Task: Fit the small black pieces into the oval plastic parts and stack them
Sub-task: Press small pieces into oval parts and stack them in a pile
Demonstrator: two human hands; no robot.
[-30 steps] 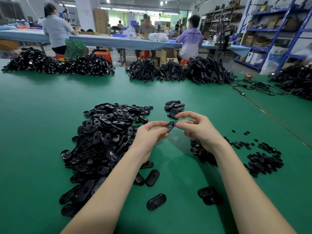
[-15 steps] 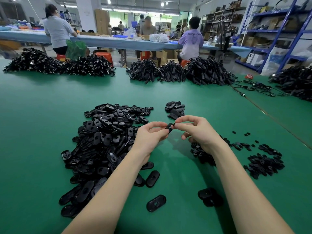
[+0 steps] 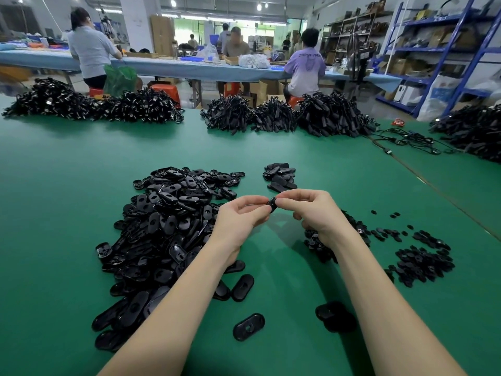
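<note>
Pinching fingers (image 3: 287, 203) hide most of the oval part (image 3: 272, 205).

2 hands (image 3: 241, 218), 1 oval part (image 3: 272, 205) held, 3 loose ovals (image 3: 248, 326) nr front, approx. 6 seated/standing ppl (image 3: 90, 47).

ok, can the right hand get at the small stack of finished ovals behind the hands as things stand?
Probably yes. The stack lies on open green mat just beyond the right hand, nothing between. But both hands pinch one oval part, left hand included, so a grip must free first.
</note>
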